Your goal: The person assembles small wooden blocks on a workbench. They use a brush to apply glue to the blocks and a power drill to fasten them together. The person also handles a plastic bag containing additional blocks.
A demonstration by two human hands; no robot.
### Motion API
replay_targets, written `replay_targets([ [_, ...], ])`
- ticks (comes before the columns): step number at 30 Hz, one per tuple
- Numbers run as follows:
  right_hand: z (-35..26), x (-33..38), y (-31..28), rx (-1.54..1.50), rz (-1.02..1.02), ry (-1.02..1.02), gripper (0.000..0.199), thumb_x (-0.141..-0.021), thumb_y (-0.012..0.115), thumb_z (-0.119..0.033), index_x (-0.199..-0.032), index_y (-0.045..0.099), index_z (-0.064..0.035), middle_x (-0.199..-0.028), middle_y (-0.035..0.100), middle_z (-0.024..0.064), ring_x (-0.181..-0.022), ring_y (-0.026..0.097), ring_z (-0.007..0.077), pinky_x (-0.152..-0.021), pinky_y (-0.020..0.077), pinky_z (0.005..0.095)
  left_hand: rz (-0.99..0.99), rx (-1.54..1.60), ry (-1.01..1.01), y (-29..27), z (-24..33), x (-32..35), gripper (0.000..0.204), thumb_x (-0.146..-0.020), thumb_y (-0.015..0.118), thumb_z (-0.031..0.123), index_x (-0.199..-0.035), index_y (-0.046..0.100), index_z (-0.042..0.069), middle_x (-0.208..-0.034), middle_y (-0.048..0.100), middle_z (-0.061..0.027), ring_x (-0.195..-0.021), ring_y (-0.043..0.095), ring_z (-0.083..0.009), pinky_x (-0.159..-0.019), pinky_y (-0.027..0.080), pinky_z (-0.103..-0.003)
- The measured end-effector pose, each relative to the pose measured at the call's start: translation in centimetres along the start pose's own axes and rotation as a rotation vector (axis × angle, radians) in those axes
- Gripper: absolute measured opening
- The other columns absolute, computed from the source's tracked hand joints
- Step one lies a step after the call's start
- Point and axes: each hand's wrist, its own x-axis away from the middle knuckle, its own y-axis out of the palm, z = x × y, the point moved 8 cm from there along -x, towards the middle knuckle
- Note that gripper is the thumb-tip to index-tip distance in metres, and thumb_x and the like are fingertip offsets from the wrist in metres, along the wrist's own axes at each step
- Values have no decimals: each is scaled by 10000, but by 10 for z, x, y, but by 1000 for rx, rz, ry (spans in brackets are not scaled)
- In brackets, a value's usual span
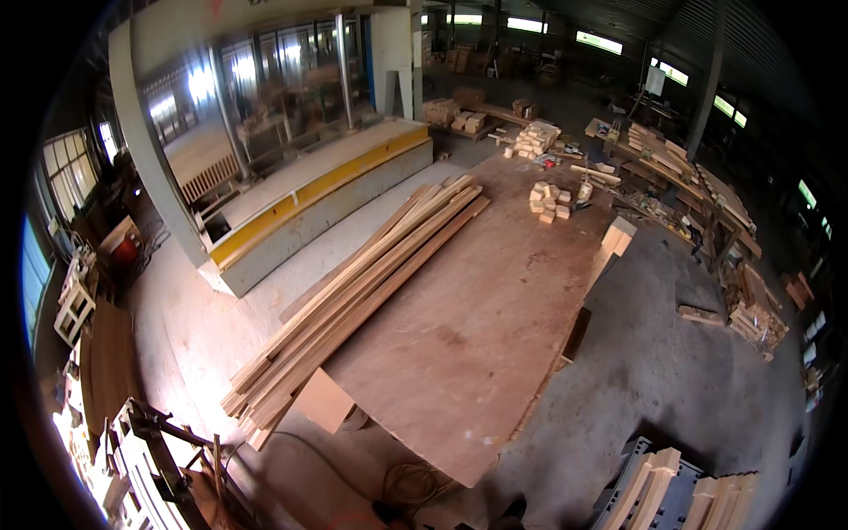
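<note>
Neither of my hands shows in the head view. Below me stands a large brown wooden worktable point(442, 353) with a worn, stained top. Long pale timber strips point(353, 296) lie stacked along its left side, their near ends sticking out past the edge. At the far end sits a cluster of small wood blocks point(549, 201), with a larger heap of blocks point(535, 138) behind it. An upright wooden piece point(609, 243) stands at the table's right edge. A flat brown board point(323, 400) shows at the near left corner.
A tall press machine point(331, 187) with a yellow strip stands at the left. A coiled hose point(411, 484) lies near my dark shoes point(512, 510). Curved wood pieces point(649, 490) rest on a grey rack at lower right. A metal frame point(150, 455) stands lower left; timber-laden benches point(671, 168) stand far right.
</note>
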Motion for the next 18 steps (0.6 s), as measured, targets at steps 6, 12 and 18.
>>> replay_targets([
  [6,29,-23,-90,-87,-8,-77,258,-964,633,-351,-1082,788,-183,-937,770,122,-848,725,265,-836,547,471,160,-874,551,74,99,58,327,-949,553,405,-1069,771,194,-968,776,-119,-865,755,-316,-710,591,-480],
  [12,94,-10,-178,-159,48,-2,246,-960,634,-336,-1071,785,-178,-933,766,117,-849,722,258,-829,547,465,223,-224,748,48,331,115,413,-945,602,505,-1299,684,309,-1225,722,-101,-1188,678,-299,-958,568,-439],
  [18,121,-10,-215,-227,87,17,234,-956,635,-322,-1060,782,-172,-929,761,113,-850,718,252,-822,548,459,128,-906,1168,87,483,140,285,-1011,517,286,-1245,653,198,-1223,679,-98,-1168,663,-303,-949,558,-422],
])
